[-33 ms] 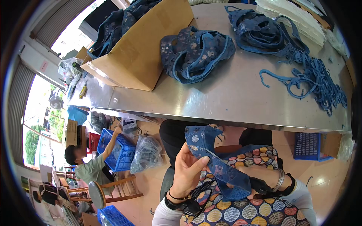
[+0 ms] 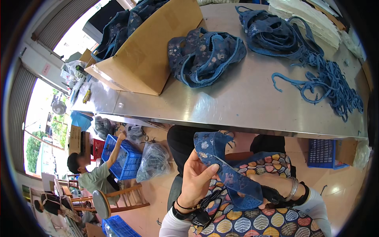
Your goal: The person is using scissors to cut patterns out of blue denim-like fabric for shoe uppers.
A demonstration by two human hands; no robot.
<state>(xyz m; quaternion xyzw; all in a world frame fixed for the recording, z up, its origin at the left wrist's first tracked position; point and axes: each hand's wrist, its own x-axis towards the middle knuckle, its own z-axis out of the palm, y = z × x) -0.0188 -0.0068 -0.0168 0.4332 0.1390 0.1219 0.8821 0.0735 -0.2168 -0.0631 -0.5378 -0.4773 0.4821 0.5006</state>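
My left hand point(image 2: 199, 173) pinches a strip of blue denim fabric point(image 2: 241, 183) with a pale flower print, thumb on top and fingers behind. The strip's upper end curls above the thumb and its lower part slopes down to the right. My right hand point(image 2: 262, 204) lies at that lower part, mostly hidden by the cloth and by a black thing point(image 2: 272, 195) beside it. Its fingers do not show enough to tell their grip. Both hands are over my lap, on a leaf-patterned apron point(image 2: 252, 223).
On the metal table point(image 2: 221, 106) are a cardboard box point(image 2: 150, 55) of denim strips, a coiled denim bundle point(image 2: 207, 55), another bundle point(image 2: 272, 33) and tangled blue trimmings point(image 2: 335, 89). A seated person point(image 2: 94, 173) reaches over a blue crate point(image 2: 122, 158). Another crate point(image 2: 321, 152) stands under the table.
My hands and the fabric strip stay where they were. The seated person's reaching hand has shifted slightly left over the crate, and the plastic near it looks different.
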